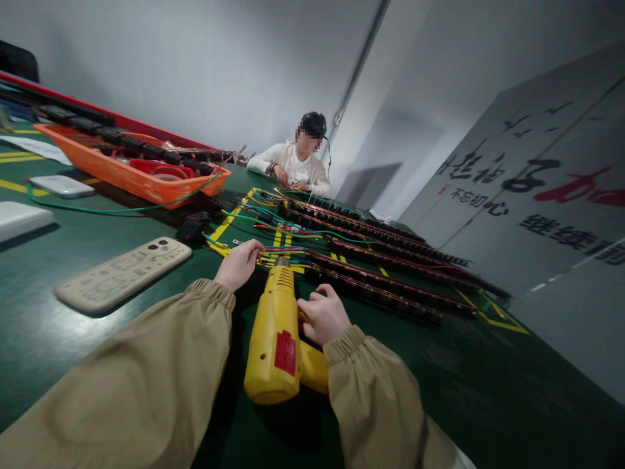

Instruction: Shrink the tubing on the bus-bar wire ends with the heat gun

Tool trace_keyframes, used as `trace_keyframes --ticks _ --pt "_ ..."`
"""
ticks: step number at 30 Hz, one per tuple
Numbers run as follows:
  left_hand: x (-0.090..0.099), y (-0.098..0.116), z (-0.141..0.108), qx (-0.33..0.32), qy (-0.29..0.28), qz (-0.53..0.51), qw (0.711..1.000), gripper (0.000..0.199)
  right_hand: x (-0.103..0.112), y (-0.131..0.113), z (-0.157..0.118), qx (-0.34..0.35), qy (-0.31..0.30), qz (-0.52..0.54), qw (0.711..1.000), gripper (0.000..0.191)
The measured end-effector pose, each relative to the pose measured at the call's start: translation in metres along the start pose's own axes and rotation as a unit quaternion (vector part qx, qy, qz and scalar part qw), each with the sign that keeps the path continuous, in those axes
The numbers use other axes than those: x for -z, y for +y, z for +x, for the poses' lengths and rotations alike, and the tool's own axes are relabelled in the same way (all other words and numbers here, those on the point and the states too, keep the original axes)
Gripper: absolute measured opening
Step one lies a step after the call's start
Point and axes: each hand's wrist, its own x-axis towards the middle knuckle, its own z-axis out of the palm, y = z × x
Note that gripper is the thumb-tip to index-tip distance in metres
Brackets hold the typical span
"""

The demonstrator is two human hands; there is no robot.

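My right hand is closed round the handle of a yellow heat gun, which has a red label near its back end. The gun's nozzle points away from me at a bundle of coloured wires. My left hand is closed with its fingertips pinching the wires just left of the nozzle. These wires run into the ends of long dark strips lying to the right. How many wires the fingers hold cannot be made out.
An orange basket holding parts stands at the left back. A phone in a beige case and a white box lie at the left. Across the green table a person works with both hands.
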Motion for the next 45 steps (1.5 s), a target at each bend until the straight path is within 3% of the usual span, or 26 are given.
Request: trace_keyframes --ticks 7,21,30,45 --pt "0.0 -0.001 0.0 0.008 -0.006 -0.009 1.0 0.024 -0.008 0.02 -0.02 -0.037 0.028 -0.014 0.999 0.006" --pt "0.001 0.003 -0.001 0.019 -0.015 -0.009 1.0 0.025 -0.005 0.037 -0.05 -0.095 0.012 -0.029 0.995 0.01" --pt "-0.001 0.0 -0.001 0.021 -0.013 -0.006 1.0 0.024 0.002 0.033 -0.047 -0.107 -0.013 -0.037 0.994 0.013" --pt "-0.001 0.001 -0.001 0.02 -0.009 0.006 1.0 0.025 0.003 0.0 -0.003 -0.05 -0.005 -0.017 0.999 0.01"
